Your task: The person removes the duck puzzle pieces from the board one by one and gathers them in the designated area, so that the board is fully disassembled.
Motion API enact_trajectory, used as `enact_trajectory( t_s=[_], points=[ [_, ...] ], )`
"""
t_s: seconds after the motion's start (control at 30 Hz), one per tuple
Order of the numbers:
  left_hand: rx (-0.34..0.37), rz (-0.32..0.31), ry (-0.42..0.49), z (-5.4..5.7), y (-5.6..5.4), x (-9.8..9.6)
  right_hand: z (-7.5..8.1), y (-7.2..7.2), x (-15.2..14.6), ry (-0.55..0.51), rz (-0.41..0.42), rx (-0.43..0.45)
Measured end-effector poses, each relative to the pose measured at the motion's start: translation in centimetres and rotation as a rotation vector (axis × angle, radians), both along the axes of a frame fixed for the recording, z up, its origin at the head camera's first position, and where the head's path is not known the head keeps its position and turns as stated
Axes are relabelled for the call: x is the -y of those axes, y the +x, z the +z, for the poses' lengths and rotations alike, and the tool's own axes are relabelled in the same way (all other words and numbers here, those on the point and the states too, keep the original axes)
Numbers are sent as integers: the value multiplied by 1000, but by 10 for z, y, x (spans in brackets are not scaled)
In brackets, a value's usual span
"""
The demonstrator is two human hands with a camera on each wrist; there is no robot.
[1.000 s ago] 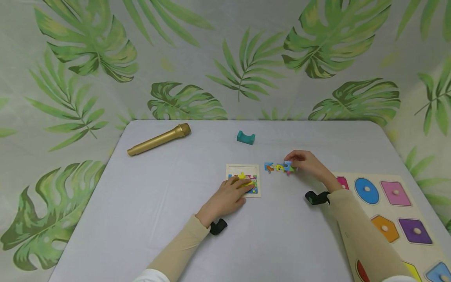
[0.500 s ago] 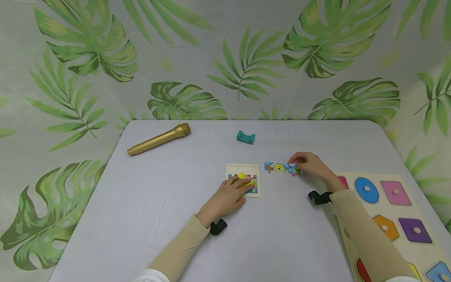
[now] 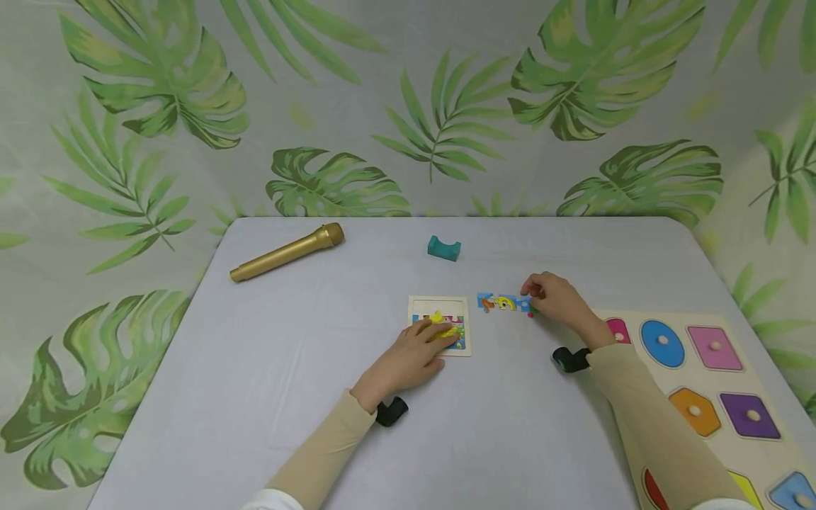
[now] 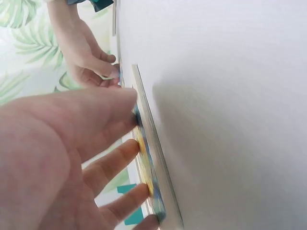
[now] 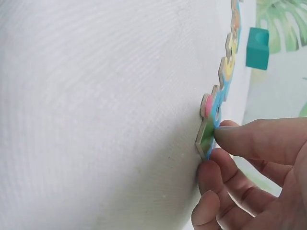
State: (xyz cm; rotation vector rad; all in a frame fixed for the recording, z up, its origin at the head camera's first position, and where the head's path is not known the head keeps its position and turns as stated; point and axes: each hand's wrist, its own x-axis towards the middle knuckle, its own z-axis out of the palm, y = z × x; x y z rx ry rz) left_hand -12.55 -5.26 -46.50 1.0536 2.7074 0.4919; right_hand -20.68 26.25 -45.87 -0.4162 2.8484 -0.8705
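Note:
A small wooden puzzle tray (image 3: 467, 333) holds joined, brightly coloured pieces in its near part; bare wood shows at its far end. My left hand (image 3: 408, 355) rests on those pieces with fingers spread, hiding some of them. To the tray's right, a short row of jigsaw pieces (image 3: 503, 303) lies on the cloth. My right hand (image 3: 556, 297) pinches the blue and green puzzle piece (image 5: 209, 127) at the row's right end, thumb on its face and fingertips at its edge. In the right wrist view, this piece lies nearly flat, close against its neighbour.
A gold microphone (image 3: 288, 253) lies at the far left of the white table. The teal notched block (image 3: 443, 248) stands behind the tray. A large knobbed shape board (image 3: 714, 382) takes up the right side, partly under my right forearm.
My right hand has shifted the end puzzle piece slightly right, then a little back left, and its tilt has lessened. My left hand stays on the tray.

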Motion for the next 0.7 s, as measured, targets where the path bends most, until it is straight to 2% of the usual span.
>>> enact_trajectory(
  t_s=[0.1,0.2,0.4,0.6,0.7],
  points=[
    [-7,-15,20,-2,-1,3,4,2,4,-35,-2,-7],
    [-10,-16,49,-5,-2,5,7,4,12,-119,20,-10],
    [29,15,81,-9,-1,6,10,8,42,-287,84,81],
    [32,18,66,-7,-1,6,5,15,73,-326,187,97],
    [12,3,59,-6,-1,6,3,19,85,-325,227,100]
  ],
)
